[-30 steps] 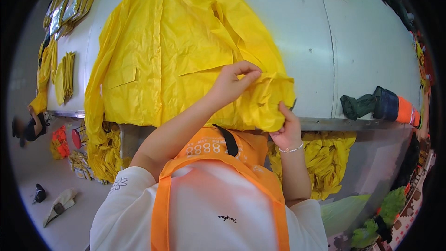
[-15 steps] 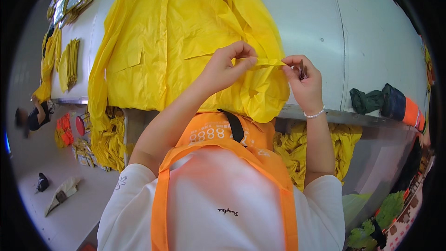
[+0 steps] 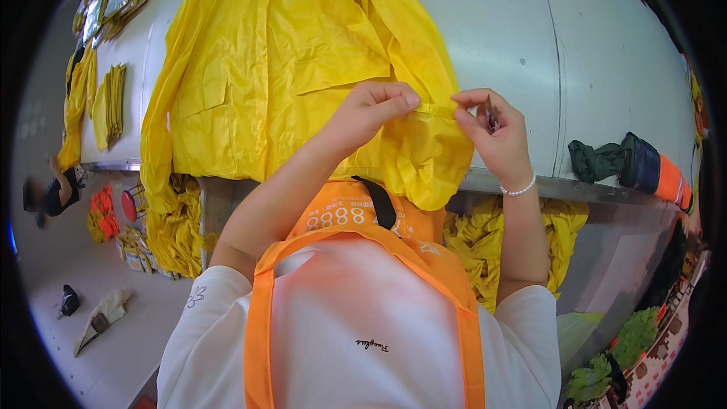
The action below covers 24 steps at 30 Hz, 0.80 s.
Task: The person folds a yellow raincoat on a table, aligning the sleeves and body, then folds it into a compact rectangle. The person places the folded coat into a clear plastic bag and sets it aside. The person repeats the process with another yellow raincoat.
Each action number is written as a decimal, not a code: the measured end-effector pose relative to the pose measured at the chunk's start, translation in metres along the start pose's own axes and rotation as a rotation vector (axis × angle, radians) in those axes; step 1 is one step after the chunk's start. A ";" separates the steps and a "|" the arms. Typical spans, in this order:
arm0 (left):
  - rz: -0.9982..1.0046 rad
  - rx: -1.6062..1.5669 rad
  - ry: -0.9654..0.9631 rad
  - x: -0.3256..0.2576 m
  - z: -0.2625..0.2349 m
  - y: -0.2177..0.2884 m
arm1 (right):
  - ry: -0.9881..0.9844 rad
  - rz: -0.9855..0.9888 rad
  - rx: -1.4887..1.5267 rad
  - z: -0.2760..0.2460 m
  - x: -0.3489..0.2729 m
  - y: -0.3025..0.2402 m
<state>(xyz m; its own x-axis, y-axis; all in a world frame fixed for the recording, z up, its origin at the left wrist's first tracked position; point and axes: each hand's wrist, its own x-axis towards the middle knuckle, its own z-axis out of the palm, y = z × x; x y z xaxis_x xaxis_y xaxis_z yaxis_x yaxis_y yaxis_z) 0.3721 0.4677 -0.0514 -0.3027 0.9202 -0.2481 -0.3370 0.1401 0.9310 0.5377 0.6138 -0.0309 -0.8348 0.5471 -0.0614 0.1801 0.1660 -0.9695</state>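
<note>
A yellow raincoat (image 3: pixel 250 68) lies spread over the table's near edge, its right sleeve (image 3: pixel 420 159) bunched toward me. My left hand (image 3: pixel 379 106) is closed, pinching the sleeve fabric between thumb and forefinger. At the fabric's right side is my right hand (image 3: pixel 496 132), a beaded bracelet on its wrist. Small dark thread snips (image 3: pixel 491 115) are tucked in its curled fingers, points upward. Its thumb and forefinger tips are beside the sleeve's edge; whether they pinch a thread there is too small to tell.
The pale table (image 3: pixel 500 45) carries folded yellow garments (image 3: pixel 110 106) at left and a dark green and orange bundle (image 3: pixel 644 170) at right. Heaped yellow garments (image 3: pixel 515 242) lie below the table edge. Another person (image 3: pixel 57 189) is at far left.
The stretched strip of fabric between my hands has slackened and the sleeve hangs lower. My right hand has shifted slightly right and down, its fingertips now a little apart.
</note>
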 end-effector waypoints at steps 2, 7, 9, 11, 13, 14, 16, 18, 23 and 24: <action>-0.043 0.062 0.021 0.000 0.000 0.007 | 0.005 -0.108 -0.055 -0.001 -0.003 -0.004; -0.079 0.113 0.046 0.002 0.001 0.010 | 0.071 -0.338 -0.086 0.012 -0.003 0.000; -0.080 0.113 0.072 0.003 0.002 0.008 | 0.087 -0.369 -0.086 0.016 -0.001 0.002; -0.088 0.120 0.041 0.004 -0.002 0.008 | 0.046 -0.305 -0.055 0.016 -0.001 0.000; -0.054 0.132 0.038 0.004 0.000 0.008 | 0.005 -0.222 -0.005 0.016 -0.002 -0.002; -0.018 0.138 0.050 0.003 0.005 0.009 | -0.016 -0.168 0.029 0.016 -0.002 -0.001; 0.058 0.201 0.038 0.002 0.009 0.012 | -0.033 -0.104 0.116 0.017 -0.002 0.000; 0.142 0.311 -0.007 0.000 0.011 0.015 | -0.027 -0.085 0.221 0.024 -0.001 0.003; 0.115 0.451 0.019 0.002 0.015 0.017 | -0.014 -0.023 0.234 0.024 0.000 0.000; 0.123 0.464 0.028 0.002 0.014 0.015 | -0.005 -0.008 0.239 0.025 0.001 -0.001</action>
<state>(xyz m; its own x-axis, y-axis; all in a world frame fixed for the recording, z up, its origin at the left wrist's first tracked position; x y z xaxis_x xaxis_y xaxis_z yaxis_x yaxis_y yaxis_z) 0.3793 0.4767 -0.0343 -0.3412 0.9310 -0.1297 0.1342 0.1848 0.9736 0.5235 0.5940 -0.0362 -0.8383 0.5425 -0.0539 0.0457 -0.0286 -0.9985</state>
